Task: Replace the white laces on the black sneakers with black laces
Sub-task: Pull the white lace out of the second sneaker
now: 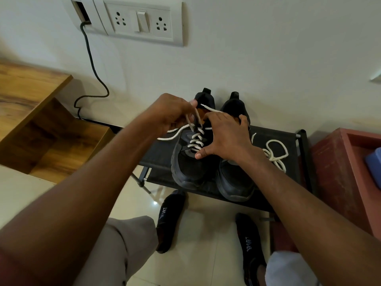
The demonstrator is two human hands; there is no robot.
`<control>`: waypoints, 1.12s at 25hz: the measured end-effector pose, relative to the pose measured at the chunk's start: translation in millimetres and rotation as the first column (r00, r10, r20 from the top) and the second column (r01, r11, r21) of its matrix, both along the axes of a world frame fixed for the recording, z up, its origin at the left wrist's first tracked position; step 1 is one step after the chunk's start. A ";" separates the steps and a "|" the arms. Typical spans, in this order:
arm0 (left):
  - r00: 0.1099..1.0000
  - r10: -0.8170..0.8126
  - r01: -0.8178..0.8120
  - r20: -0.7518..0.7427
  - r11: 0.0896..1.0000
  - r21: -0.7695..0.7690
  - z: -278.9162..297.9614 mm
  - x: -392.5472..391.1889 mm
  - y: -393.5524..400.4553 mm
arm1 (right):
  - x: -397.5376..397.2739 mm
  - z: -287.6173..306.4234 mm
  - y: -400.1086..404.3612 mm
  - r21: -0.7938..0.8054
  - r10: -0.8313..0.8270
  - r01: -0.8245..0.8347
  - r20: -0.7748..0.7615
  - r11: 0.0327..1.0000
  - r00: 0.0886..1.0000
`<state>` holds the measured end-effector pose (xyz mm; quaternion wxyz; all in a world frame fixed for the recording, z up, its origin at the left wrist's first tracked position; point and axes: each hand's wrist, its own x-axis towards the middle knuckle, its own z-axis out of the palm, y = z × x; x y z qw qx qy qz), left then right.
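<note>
Landmark: black fabric shoe rack [274, 139], low, standing against the wall; all places below are given from it.
Sneakers: two black sneakers side by side on the rack's top, toes toward the person, heels toward the wall.
Left sneaker [186, 168]: on the rack's left half, white lace [195, 139] threaded through its lower eyelets; the upper part of the lace is loose, with one strand trailing off to the left across the rack top.
Right sneaker [235, 182]: just beside the left one, touching or nearly so; no lace visible in it, though the hand covers much of its top.
Loose lace [275, 153]: a second white lace lying in a loop on the rack's right half, beside the right sneaker.
Left hand [173, 112]: above the left sneaker's collar, fingers curled, pinching the white lace, which runs taut down to the eyelets.
Right hand [224, 137]: fingers spread, pressed on the sneakers' tongue area, thumb on the left sneaker near the lowest lace rows; grips nothing that I can see.
Feet: two black socks marked SPORT [168, 221], on the tiled floor in front of the rack.
Wall: socket plate [142, 19] above the rack, dark cable [90, 58] hanging to the left.
Left of rack: wooden shelf unit [41, 129].
Right of rack: reddish box [346, 174].
</note>
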<state>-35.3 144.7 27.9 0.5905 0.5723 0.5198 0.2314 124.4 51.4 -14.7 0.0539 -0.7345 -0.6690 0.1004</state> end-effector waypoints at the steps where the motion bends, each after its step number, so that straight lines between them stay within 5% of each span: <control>1: 0.993 0.065 -0.053 0.094 0.991 -0.124 2.5 -3.2 0.5 | 0.1 0.0 0.6 -0.004 0.003 -0.003 0.006 1.000 1.000; 3: 0.997 0.060 -0.057 0.045 0.996 -0.069 0.2 -4.6 3.4 | -1.1 0.2 1.8 -0.008 0.008 -0.007 0.017 1.000 1.000; 5: 0.978 -0.051 0.096 -0.202 0.970 0.223 -4.5 -3.5 5.1 | -2.1 0.7 2.2 -0.003 0.005 -0.005 0.017 1.000 1.000; 8: 0.771 -0.152 0.484 -0.619 0.771 0.413 -13.1 1.6 5.9 | -1.6 0.4 1.7 -0.001 0.004 -0.004 0.017 1.000 1.000; 10: 0.703 -0.093 0.541 -0.705 0.713 0.446 -19.0 5.1 7.1 | -2.7 1.2 0.8 -0.006 0.012 -0.012 0.024 1.000 1.000; 13: 0.872 -0.035 0.321 -0.489 0.795 0.515 -17.2 9.3 6.3 | -2.4 2.5 0.7 -0.005 0.008 -0.008 0.017 1.000 1.000; 15: 0.998 0.051 -0.038 -0.023 0.917 0.397 -4.9 7.8 7.2 | -1.6 2.7 1.4 -0.019 0.011 -0.010 0.012 1.000 1.000; 17: 0.944 0.145 -0.219 0.297 0.947 0.234 5.8 5.4 7.1 | -1.2 3.2 2.0 -0.029 0.010 -0.010 0.019 1.000 1.000; 18: 0.958 0.112 -0.193 0.262 0.931 0.309 8.8 5.0 5.1 | -1.4 3.3 1.9 -0.030 0.011 -0.010 0.028 1.000 1.000; 20: 0.995 -0.026 0.077 -0.099 0.830 0.553 3.0 4.5 6.8 | -2.0 4.0 0.8 -0.021 0.007 -0.006 0.045 1.000 0.999; 23: 0.761 -0.113 0.514 -0.639 0.707 0.486 -15.3 4.0 9.6 | -3.3 4.8 0.0 -0.011 0.000 0.000 0.049 1.000 0.999; 25: 0.622 -0.071 0.602 -0.780 0.680 0.418 -22.8 8.2 9.2 | -4.1 4.8 0.4 -0.015 0.003 -0.002 0.059 1.000 0.998; 28: 0.647 0.028 0.564 -0.762 0.654 0.504 -17.3 12.1 7.0 | -4.3 4.1 1.1 -0.012 0.004 -0.004 0.052 1.000 0.999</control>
